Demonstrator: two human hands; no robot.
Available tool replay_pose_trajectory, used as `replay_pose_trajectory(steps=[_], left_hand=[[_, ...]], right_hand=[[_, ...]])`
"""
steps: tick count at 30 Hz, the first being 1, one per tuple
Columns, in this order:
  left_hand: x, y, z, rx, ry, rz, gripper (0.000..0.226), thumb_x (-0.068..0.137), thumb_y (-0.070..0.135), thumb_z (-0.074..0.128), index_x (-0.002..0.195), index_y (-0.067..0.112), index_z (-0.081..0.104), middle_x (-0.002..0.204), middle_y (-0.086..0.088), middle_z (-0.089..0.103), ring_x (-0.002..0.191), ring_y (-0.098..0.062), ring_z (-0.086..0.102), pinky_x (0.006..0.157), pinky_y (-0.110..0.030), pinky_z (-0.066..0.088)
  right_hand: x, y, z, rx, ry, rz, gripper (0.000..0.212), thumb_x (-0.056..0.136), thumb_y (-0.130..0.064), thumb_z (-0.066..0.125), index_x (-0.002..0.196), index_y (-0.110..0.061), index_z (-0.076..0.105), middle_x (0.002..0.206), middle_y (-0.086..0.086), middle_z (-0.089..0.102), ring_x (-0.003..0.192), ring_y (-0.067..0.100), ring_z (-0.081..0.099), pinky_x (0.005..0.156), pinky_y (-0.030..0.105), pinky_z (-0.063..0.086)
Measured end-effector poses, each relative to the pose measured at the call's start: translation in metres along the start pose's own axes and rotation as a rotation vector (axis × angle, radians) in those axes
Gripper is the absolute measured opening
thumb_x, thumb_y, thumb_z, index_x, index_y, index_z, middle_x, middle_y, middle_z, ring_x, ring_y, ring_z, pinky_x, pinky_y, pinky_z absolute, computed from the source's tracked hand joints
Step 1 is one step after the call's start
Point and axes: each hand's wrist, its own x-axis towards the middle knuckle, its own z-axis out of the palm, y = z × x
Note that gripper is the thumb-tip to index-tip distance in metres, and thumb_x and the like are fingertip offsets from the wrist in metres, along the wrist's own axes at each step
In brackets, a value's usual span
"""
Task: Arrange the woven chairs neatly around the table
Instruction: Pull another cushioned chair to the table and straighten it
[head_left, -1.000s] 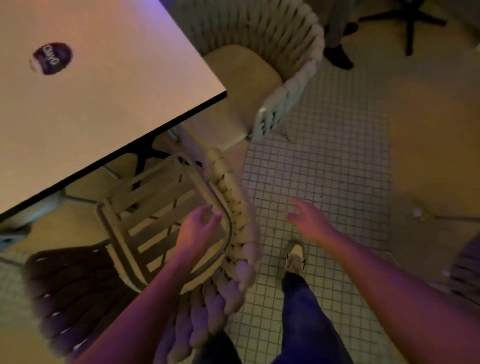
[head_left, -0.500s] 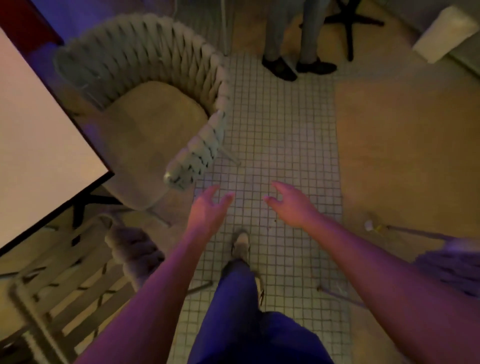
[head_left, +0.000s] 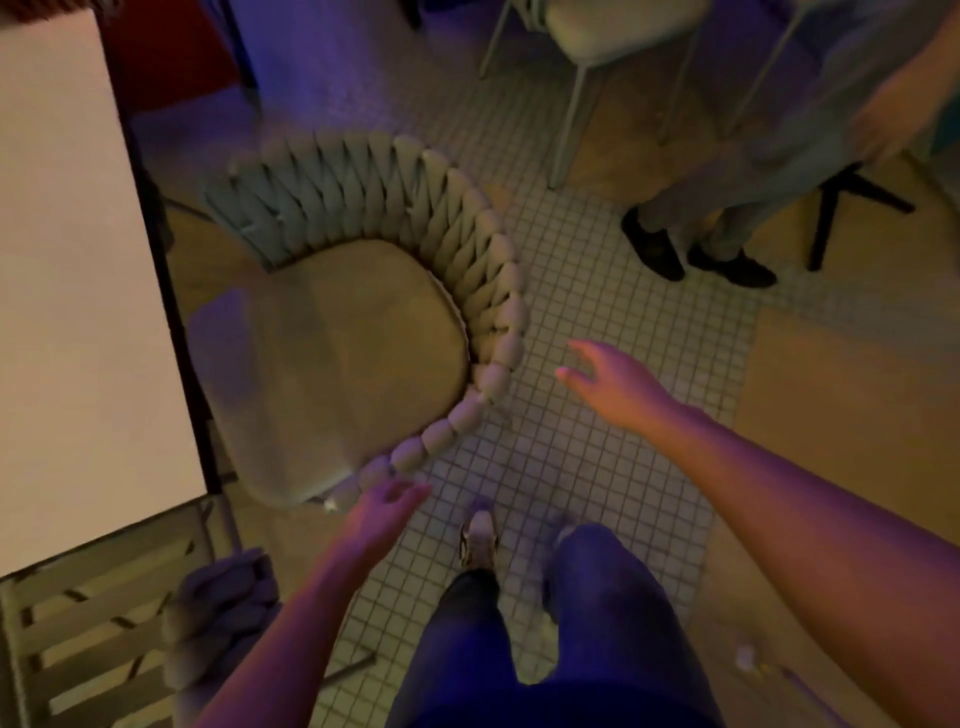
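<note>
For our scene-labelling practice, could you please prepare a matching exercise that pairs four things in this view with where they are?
1. table
2. cushioned woven chair
3. slatted chair seat
4. bystander's dark shoes

A. bottom left corner
B. upper right, on the tiled floor
C. along the left edge
D. centre, beside the table's edge

Pairs: 1-C, 2-D, 3-A, 4-B
</note>
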Motion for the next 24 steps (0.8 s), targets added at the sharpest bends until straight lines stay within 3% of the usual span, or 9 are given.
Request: replay_pose_trajectory(steps=[3, 6, 12, 17, 21, 24], left_hand=[[0.004, 0.006, 0.009, -0.057, -0.228, -0.264, 0.030, 0.089, 0.049, 0.053, 0.111, 0.029, 0.060, 0.119, 0.002, 0.062, 0.110, -0.023, 0.058, 0.084, -0.037, 0.044], [0.010, 0.003, 0.028, -0.189, -0.202, -0.419, 0.036, 0.087, 0.050, 0.054, 0.116, 0.028, 0.057, 0.126, 0.000, 0.060, 0.113, -0.023, 0.056, 0.094, -0.039, 0.040], [0.016, 0.018, 0.073, -0.760, 0.249, -0.558, 0.039, 0.091, 0.043, 0.050, 0.122, 0.020, 0.058, 0.125, -0.008, 0.063, 0.109, -0.027, 0.056, 0.088, -0.039, 0.038], [0.029, 0.048, 0.095, -1.153, 0.581, -0.560, 0.032, 0.092, 0.045, 0.050, 0.119, 0.028, 0.050, 0.124, -0.010, 0.054, 0.115, -0.033, 0.053, 0.093, -0.050, 0.041], [0.047, 0.055, 0.089, -1.363, 0.819, -0.552, 0.040, 0.090, 0.044, 0.056, 0.123, 0.022, 0.047, 0.123, -0.008, 0.051, 0.109, -0.031, 0.053, 0.089, -0.049, 0.044], [0.062, 0.051, 0.073, -1.349, 1.022, -0.581, 0.058, 0.086, 0.044, 0.059, 0.132, 0.013, 0.046, 0.124, -0.013, 0.056, 0.111, -0.035, 0.055, 0.087, -0.048, 0.045]], right_hand=[[0.056, 0.004, -0.025, -0.028, -0.047, -0.061, 0.063, 0.088, -0.053, 0.051, 0.142, -0.021, 0.040, 0.148, 0.007, 0.045, 0.134, 0.023, 0.043, 0.106, 0.035, 0.036], [0.116, 0.010, -0.048, -0.075, -0.121, -0.151, 0.065, 0.088, -0.053, 0.051, 0.143, -0.020, 0.039, 0.148, 0.009, 0.045, 0.134, 0.024, 0.043, 0.106, 0.034, 0.035], [0.208, 0.009, -0.089, -0.140, -0.191, -0.315, 0.067, 0.087, -0.055, 0.050, 0.144, -0.024, 0.036, 0.147, 0.008, 0.046, 0.132, 0.025, 0.046, 0.106, 0.039, 0.040], [0.266, -0.031, -0.107, -0.258, -0.189, -0.453, 0.065, 0.088, -0.050, 0.051, 0.145, -0.023, 0.033, 0.148, 0.009, 0.043, 0.133, 0.028, 0.042, 0.104, 0.042, 0.040], [0.299, -0.091, -0.088, -0.300, -0.211, -0.617, 0.062, 0.087, -0.044, 0.055, 0.141, -0.018, 0.039, 0.139, 0.014, 0.052, 0.125, 0.031, 0.050, 0.100, 0.043, 0.045], [0.311, -0.143, -0.061, -0.318, -0.254, -0.678, 0.061, 0.087, -0.045, 0.056, 0.140, -0.021, 0.041, 0.140, 0.012, 0.051, 0.125, 0.030, 0.051, 0.098, 0.041, 0.045]])
